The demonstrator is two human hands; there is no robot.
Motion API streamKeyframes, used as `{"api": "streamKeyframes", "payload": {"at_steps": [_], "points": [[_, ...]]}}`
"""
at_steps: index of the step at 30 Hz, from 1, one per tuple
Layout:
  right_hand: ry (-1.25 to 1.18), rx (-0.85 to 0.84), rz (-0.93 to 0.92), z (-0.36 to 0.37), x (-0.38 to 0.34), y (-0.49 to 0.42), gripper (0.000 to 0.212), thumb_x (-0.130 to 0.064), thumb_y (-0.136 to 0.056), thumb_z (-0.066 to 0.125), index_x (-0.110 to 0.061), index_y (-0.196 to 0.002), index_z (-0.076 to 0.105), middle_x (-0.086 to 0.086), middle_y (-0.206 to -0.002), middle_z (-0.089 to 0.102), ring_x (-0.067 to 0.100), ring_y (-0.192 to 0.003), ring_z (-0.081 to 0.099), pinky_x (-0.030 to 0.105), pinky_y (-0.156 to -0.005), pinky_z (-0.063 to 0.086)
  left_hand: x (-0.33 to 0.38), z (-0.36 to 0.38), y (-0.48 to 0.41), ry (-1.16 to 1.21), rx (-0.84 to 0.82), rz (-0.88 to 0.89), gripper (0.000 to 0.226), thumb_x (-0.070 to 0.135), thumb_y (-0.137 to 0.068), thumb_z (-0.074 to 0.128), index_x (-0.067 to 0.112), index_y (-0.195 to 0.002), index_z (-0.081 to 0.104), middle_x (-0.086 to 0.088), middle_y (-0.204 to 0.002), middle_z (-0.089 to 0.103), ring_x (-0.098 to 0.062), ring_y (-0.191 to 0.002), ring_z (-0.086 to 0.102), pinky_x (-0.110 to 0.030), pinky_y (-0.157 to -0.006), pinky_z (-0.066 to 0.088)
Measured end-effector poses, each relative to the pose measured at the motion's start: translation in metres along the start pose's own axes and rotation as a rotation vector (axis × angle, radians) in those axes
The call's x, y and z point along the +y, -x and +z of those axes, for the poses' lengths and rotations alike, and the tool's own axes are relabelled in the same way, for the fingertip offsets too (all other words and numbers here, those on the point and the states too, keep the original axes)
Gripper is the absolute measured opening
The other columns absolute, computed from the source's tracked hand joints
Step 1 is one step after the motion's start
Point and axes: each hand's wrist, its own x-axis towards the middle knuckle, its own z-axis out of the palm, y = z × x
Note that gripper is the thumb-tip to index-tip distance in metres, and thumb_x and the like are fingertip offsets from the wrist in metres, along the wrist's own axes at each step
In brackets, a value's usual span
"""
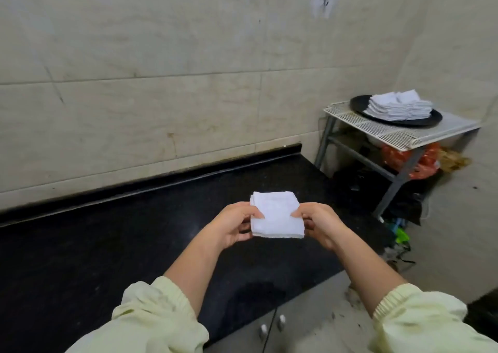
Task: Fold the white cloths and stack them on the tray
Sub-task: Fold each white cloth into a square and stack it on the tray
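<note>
A: Where is the folded cloth (275,215)?
B: Held above the right end of the black worktop (107,245); the left hand (231,226) pinches its left edge, the right hand (319,223) its right edge.
A: How will it handle?
B: Likely light and limp; holding opposite edges keeps the folds shut.
A: The tray (359,104)?
B: On a wire rack (398,136) against the tiled wall (161,83), stack of cloths (398,106) aboard.

Black counter (107,245), perhaps damp, tray (359,102) on rack (404,135)
</note>
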Motion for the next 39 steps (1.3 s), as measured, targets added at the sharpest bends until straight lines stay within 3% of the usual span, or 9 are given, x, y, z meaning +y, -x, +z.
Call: {"api": "streamKeyframes", "payload": {"at_steps": [5, 10, 16, 21, 28, 35, 39], "points": [[-0.003, 0.084, -0.050, -0.086, -0.026, -0.015, 0.023, 0.001, -0.078, 0.063, 0.001, -0.100, 0.066, 0.017, -0.095, 0.069, 0.028, -0.080, 0.067, 0.037, -0.071, 0.055, 0.017, 0.086, -0.034, -0.010, -0.047, 0.007, 0.040, 0.004, -0.077, 0.066, 0.015, -0.115, 0.065, -0.008, -0.112, 0.069, -0.021, -0.100, 0.066, -0.031, -0.068, 0.055], [-0.018, 0.151, -0.119, -0.155, -0.052, -0.045, 0.024, -0.002, -0.081, 0.064, -0.002, -0.105, 0.065, 0.013, -0.098, 0.067, 0.027, -0.089, 0.066, 0.036, -0.073, 0.055, 0.041, 0.156, -0.077, -0.021, -0.079, 0.019, 0.038, 0.005, -0.077, 0.067, 0.012, -0.115, 0.064, -0.010, -0.112, 0.067, -0.022, -0.099, 0.066, -0.030, -0.066, 0.055], [-0.045, 0.179, -0.113, -0.235, -0.094, -0.108, 0.019, -0.003, -0.079, 0.063, -0.002, -0.098, 0.067, 0.015, -0.096, 0.068, 0.029, -0.086, 0.063, 0.036, -0.072, 0.051, 0.077, 0.233, -0.150, -0.011, -0.139, 0.016, 0.031, 0.006, -0.078, 0.065, 0.010, -0.109, 0.062, -0.008, -0.102, 0.066, -0.017, -0.085, 0.064, -0.027, -0.058, 0.053], [-0.076, 0.174, -0.114, -0.289, -0.133, -0.166, 0.009, 0.000, -0.082, 0.061, -0.003, -0.089, 0.065, 0.009, -0.077, 0.064, 0.018, -0.062, 0.058, 0.025, -0.050, 0.046, 0.117, 0.287, -0.215, -0.029, -0.178, 0.028, 0.019, 0.007, -0.081, 0.063, 0.012, -0.099, 0.063, -0.003, -0.089, 0.066, -0.012, -0.072, 0.063, -0.022, -0.050, 0.051], [-0.096, 0.191, -0.175, -0.366, -0.197, -0.242, 0.010, 0.002, -0.079, 0.063, -0.004, -0.086, 0.067, 0.014, -0.087, 0.060, 0.020, -0.070, 0.051, 0.028, -0.058, 0.046, 0.177, 0.364, -0.290, -0.112, -0.193, 0.072, 0.007, 0.010, -0.084, 0.060, 0.016, -0.087, 0.061, 0.002, -0.076, 0.059, -0.006, -0.054, 0.054, -0.016, -0.047, 0.048], [-0.108, 0.150, -0.214, -0.428, -0.252, -0.305, 0.012, -0.001, -0.083, 0.063, -0.003, -0.095, 0.066, 0.010, -0.086, 0.066, 0.020, -0.071, 0.060, 0.028, -0.057, 0.053, 0.232, 0.426, -0.347, -0.108, -0.206, 0.142, 0.012, 0.008, -0.082, 0.062, 0.013, -0.093, 0.061, -0.002, -0.083, 0.058, -0.012, -0.065, 0.051, -0.019, -0.052, 0.052], [-0.092, 0.116, -0.223, -0.459, -0.275, -0.346, 0.022, -0.002, -0.081, 0.064, -0.004, -0.103, 0.066, 0.010, -0.088, 0.065, 0.022, -0.075, 0.059, 0.030, -0.063, 0.052, 0.250, 0.459, -0.378, -0.072, -0.176, 0.155, 0.010, 0.006, -0.081, 0.063, 0.012, -0.089, 0.060, -0.003, -0.078, 0.057, -0.012, -0.061, 0.051, -0.019, -0.048, 0.051]]}}
